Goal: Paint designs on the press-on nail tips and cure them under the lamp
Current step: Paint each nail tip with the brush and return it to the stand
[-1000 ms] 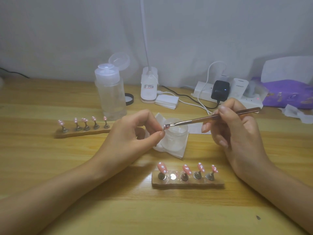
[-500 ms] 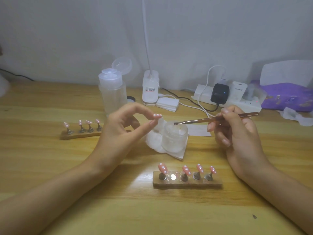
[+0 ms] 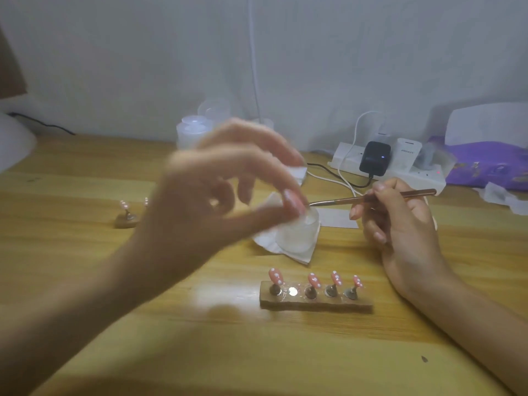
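Note:
My left hand (image 3: 205, 201) is raised above the table and blurred; it pinches a pink nail tip (image 3: 292, 202) between thumb and forefinger. My right hand (image 3: 400, 224) holds a thin rose-gold dotting tool (image 3: 371, 198) like a pen, its point right at the pinched tip. In front lies a wooden holder (image 3: 315, 302) with several pink, white-dotted nail tips on stands and one bare metal spot (image 3: 293, 291). A second holder (image 3: 127, 220) sits at the left, mostly hidden behind my left hand.
A small frosted jar (image 3: 298, 235) stands on a white tissue (image 3: 268, 241) under the tool. At the back are a clear pump bottle (image 3: 194, 132), a desk lamp stem (image 3: 254, 67), a power strip with chargers (image 3: 400, 167), a purple packet (image 3: 485, 170) and a white box (image 3: 488, 124).
My left hand rose and came closer with the nail tip, covering more of the left holder. The tool point, apart from it half a second ago, is at the nail tip again.

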The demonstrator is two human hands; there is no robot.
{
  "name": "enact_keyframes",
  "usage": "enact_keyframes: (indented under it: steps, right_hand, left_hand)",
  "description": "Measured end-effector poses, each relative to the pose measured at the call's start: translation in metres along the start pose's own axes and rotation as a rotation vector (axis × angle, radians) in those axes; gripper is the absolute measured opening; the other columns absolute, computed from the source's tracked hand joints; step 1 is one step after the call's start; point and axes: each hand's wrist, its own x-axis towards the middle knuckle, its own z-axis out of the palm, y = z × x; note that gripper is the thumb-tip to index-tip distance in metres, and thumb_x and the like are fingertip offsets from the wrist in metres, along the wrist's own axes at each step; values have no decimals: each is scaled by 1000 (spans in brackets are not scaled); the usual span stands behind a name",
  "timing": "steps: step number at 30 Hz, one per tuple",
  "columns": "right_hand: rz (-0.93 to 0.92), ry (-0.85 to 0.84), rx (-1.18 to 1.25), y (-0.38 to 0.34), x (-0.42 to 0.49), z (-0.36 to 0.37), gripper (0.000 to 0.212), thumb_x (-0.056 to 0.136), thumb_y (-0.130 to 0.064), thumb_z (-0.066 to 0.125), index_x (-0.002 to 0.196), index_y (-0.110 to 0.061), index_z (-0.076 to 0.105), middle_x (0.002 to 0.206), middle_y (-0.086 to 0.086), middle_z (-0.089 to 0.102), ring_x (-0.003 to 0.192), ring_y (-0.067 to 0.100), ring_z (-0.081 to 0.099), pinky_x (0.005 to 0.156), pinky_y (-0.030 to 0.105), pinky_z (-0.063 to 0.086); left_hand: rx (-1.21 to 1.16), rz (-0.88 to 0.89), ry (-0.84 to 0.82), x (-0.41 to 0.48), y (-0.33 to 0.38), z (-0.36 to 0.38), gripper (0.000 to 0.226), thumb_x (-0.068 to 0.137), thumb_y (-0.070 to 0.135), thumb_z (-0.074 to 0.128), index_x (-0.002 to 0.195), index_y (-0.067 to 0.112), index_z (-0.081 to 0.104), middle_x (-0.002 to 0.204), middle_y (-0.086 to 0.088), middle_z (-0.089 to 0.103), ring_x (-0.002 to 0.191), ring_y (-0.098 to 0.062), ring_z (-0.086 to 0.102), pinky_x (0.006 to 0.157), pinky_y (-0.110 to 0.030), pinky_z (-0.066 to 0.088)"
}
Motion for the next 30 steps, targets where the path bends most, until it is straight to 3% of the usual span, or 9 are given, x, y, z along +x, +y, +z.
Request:
enact_keyframes:
  steps: [2,5,11,22,25,30]
  right_hand:
    - [0,-3,0,0,0,0,26,103,-18,46,77,-18,49,64,7,66,38,9,29,39,16,28]
    - [2,-2,3,0,0,0,27,103,-18,46,77,-18,48,63,7,66,37,9,29,39,16,27]
    - [14,-10,-5,-1,0,0,26,103,-18,46,77,-18,48,64,7,66,38,10,29,40,16,28]
    - [5,-20,-10,1,1,0,24,102,-18,46,79,-17,47,63,6,66,38,10,28,40,16,28]
    - [4,-15,-4,1,1,-1,23,102,-17,46,79,-17,48,63,6,66,38,10,29,40,16,27]
    - [10,-11,-1,1,2,0,23,102,-18,46,79,-17,48,63,5,65,38,10,29,40,17,27]
  left_hand:
    - [83,-17,-194,-13,-3,11,5,79,30,78,81,26,75,116,5,61,89,0,55,68,-11,40]
    - [161,-94,-306,-36,-12,24,3,79,37,78,81,36,75,123,16,55,103,-7,50,85,-10,35]
    - [277,-134,-230,-52,-22,41,1,83,37,72,83,38,71,122,18,51,94,-9,45,81,-21,41]
    - [93,-423,-308,-52,-32,41,4,81,36,73,83,39,71,99,17,53,108,-8,49,84,-8,35]
    - [115,-419,-316,-50,-32,41,3,81,40,71,84,39,71,98,18,53,107,-8,48,83,-8,35]
    - [231,-344,-343,-48,-28,42,10,82,28,73,88,36,70,101,19,49,110,-7,45,80,-9,39]
